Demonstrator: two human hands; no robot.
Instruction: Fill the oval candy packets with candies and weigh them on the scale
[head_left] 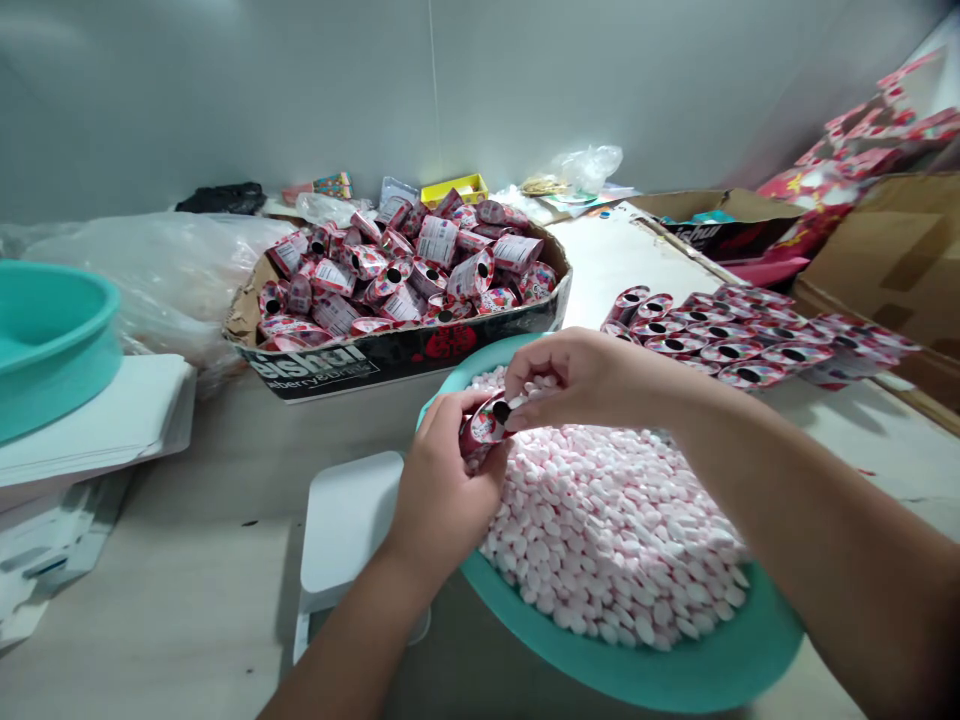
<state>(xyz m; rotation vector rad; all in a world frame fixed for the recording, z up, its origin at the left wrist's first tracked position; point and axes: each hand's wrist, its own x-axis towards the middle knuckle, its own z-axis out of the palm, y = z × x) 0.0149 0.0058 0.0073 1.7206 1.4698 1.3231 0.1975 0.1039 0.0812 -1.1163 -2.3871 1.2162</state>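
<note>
My left hand [450,465] is wrapped around a small red and pink printed carton [486,424] with a round dark hole in its end. The carton is tilted above a turquoise basin [622,685] of pale pink and white oval candies [615,530]. My right hand [564,380] pinches a white candy [516,402] right at the edge of the hole. How full the carton is cannot be seen.
A cut-down cardboard box [315,375] heaped with similar cartons stands behind the basin. Rows of upright cartons [735,335] are at the right. A white scale [352,520] sits left of the basin. Another turquoise basin [56,350] rests on stacked white sheets [150,420].
</note>
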